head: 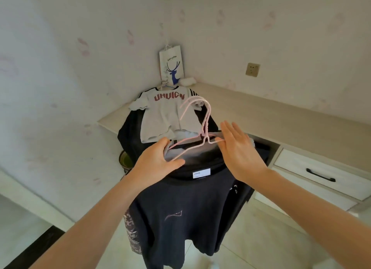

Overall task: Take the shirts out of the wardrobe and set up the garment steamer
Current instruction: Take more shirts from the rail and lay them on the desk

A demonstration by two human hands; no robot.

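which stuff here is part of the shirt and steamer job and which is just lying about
Job things:
- dark shirt, gripped by left hand
- pink hangers, right hand touching
- white shirt

Just lying about:
- paper bag
- wall socket
- drawer
- green bin

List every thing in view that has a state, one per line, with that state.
left hand: grips the end of the pink hangers and a fold of grey cloth.
right hand: fingers straight, touching the hangers' other end.
pink hangers: held together, hooks up, carrying shirts.
dark shirt: hanging from the hangers.
white shirt: lying spread out on a dark garment at the desk corner.
drawer: pulled out.
paper bag: hanging in the wall corner.
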